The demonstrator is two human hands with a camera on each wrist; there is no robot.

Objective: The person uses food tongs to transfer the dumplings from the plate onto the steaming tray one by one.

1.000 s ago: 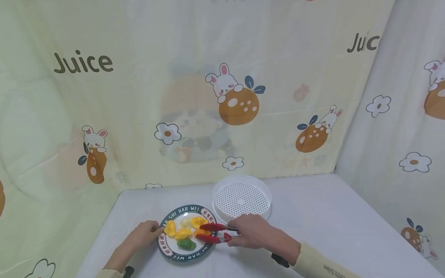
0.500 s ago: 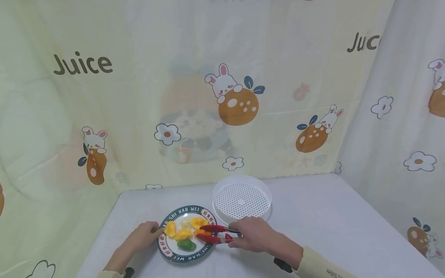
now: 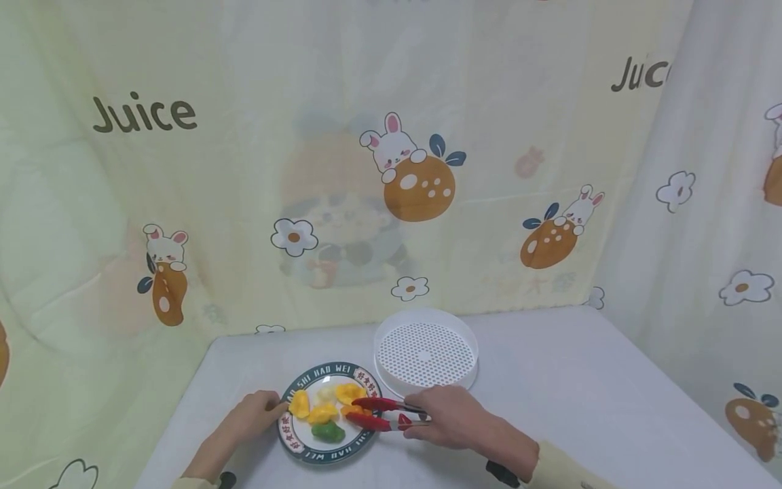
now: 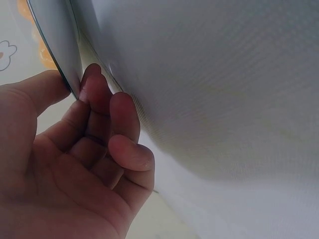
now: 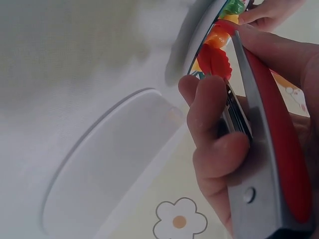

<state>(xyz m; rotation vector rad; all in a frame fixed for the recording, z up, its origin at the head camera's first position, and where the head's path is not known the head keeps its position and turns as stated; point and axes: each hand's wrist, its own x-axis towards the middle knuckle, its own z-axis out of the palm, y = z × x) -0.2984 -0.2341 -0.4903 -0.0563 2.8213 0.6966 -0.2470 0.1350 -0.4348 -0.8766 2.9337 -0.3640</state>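
Observation:
A round plate (image 3: 332, 457) with a dark green lettered rim lies on the table. Yellow dumpling-like pieces (image 3: 322, 412), a green one (image 3: 328, 431), a pale one and an orange one (image 3: 356, 410) lie on it. My left hand (image 3: 255, 411) pinches the plate's left rim between thumb and fingers, as the left wrist view shows. My right hand (image 3: 449, 415) grips red-tipped metal tongs (image 3: 369, 422) at the plate's right side. The tips stand apart, one on either side of the orange piece; whether they touch it I cannot tell.
A round white tray (image 3: 425, 353) with a perforated bottom and raised wall stands behind the plate, close to my right hand. The white-covered table (image 3: 550, 380) stretches to the right. Printed curtains (image 3: 489, 231) hang behind the table and along its sides.
My right hand and the tongs have shifted very slightly to the right and nearer to me. My left hand, the plate and its pieces look unmoved.

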